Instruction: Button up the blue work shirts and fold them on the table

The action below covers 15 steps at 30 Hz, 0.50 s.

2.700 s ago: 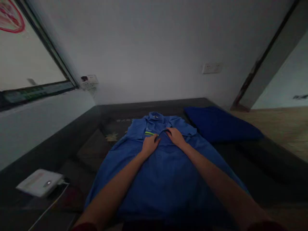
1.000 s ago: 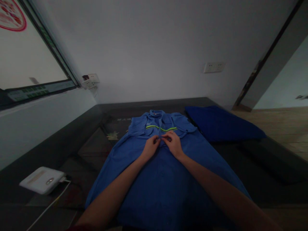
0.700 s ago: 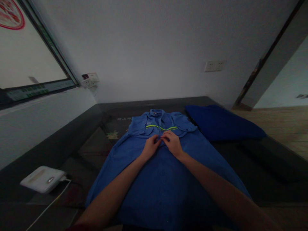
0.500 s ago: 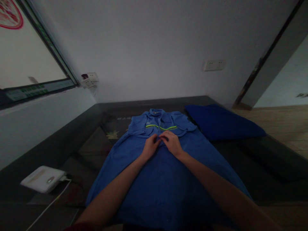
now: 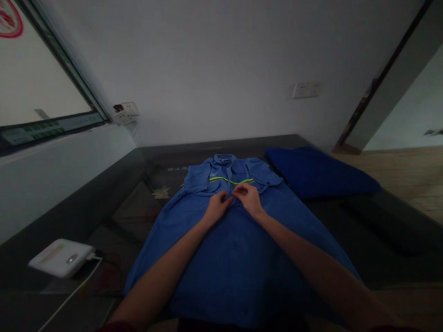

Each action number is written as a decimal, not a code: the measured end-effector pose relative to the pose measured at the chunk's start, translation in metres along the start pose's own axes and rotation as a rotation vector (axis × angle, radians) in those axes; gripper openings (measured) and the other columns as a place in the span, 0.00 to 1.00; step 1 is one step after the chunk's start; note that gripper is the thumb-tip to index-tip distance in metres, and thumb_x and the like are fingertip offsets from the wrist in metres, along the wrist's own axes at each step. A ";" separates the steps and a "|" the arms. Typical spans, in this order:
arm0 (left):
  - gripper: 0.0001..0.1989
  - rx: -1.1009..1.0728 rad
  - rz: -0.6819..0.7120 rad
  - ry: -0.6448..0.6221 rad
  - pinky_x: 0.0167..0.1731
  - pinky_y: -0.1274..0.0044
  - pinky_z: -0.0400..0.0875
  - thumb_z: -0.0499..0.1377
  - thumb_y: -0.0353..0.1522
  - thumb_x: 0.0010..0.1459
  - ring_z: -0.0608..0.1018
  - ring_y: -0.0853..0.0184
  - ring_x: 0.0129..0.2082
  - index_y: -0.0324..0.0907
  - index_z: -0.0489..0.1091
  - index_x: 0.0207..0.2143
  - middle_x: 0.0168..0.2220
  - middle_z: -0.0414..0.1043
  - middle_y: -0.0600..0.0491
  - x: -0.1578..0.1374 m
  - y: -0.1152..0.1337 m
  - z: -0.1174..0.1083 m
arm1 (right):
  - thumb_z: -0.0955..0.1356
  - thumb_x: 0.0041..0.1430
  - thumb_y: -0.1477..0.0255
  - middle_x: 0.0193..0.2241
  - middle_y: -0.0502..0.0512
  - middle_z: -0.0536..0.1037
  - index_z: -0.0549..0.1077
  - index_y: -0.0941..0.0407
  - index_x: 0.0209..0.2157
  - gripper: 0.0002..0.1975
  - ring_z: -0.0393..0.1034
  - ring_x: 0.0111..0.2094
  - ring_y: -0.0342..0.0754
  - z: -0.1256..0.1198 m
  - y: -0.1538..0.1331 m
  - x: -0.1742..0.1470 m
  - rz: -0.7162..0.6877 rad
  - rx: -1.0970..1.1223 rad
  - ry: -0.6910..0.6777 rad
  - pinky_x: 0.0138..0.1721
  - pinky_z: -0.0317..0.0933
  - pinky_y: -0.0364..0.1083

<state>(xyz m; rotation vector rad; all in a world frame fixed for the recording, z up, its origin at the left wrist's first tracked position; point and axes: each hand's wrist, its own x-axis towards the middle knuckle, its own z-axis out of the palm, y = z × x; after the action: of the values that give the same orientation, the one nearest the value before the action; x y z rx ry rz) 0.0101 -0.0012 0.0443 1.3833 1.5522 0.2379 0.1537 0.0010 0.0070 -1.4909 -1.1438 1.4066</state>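
Matt cloth blue shirt (image 5: pixel 235 258), glossy dark tabletop (image 5: pixel 104 207), smooth white plastic box (image 5: pixel 60 256), matt wall (image 5: pixel 207 83)

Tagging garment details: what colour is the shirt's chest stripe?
The stripe is yellow-green, on a blue shirt. Seen best in the head view, the only one.

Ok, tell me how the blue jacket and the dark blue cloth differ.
The blue jacket is lighter and has a yellow-green stripe; the dark blue cloth shows none. The jacket lies spread out, with the left hand and right hand at its front; the cloth lies beside it, untouched. Both lie on the dark table.
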 end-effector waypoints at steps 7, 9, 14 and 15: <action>0.10 -0.090 -0.020 0.019 0.23 0.80 0.52 0.54 0.34 0.53 0.60 0.73 0.22 0.38 0.64 0.23 0.19 0.55 0.59 0.000 -0.003 0.001 | 0.62 0.56 0.79 0.29 0.55 0.75 0.75 0.54 0.27 0.11 0.68 0.36 0.50 0.000 -0.009 -0.009 -0.283 -0.271 -0.042 0.40 0.63 0.49; 0.10 -0.124 -0.032 0.035 0.24 0.80 0.53 0.54 0.34 0.54 0.61 0.73 0.23 0.39 0.63 0.23 0.20 0.56 0.59 0.001 -0.005 0.002 | 0.62 0.57 0.78 0.31 0.55 0.76 0.76 0.53 0.32 0.12 0.69 0.38 0.51 -0.001 -0.008 -0.011 -0.318 -0.298 -0.079 0.43 0.63 0.50; 0.10 -0.139 -0.065 0.082 0.25 0.80 0.56 0.54 0.35 0.54 0.62 0.72 0.24 0.38 0.64 0.25 0.21 0.60 0.58 0.002 -0.008 0.000 | 0.61 0.60 0.77 0.36 0.57 0.77 0.76 0.53 0.40 0.13 0.69 0.41 0.52 -0.002 -0.003 -0.014 -0.375 -0.369 -0.168 0.47 0.63 0.53; 0.10 -0.125 -0.060 0.092 0.25 0.80 0.56 0.54 0.35 0.54 0.62 0.72 0.23 0.38 0.65 0.25 0.21 0.60 0.58 0.002 -0.008 -0.001 | 0.61 0.60 0.76 0.37 0.57 0.77 0.75 0.53 0.41 0.14 0.69 0.41 0.52 -0.001 -0.002 -0.015 -0.382 -0.388 -0.187 0.47 0.63 0.53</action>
<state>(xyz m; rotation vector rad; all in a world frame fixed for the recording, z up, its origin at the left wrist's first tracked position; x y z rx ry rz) 0.0046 -0.0019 0.0378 1.2419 1.6242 0.3602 0.1547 -0.0122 0.0133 -1.3132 -1.7923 1.1166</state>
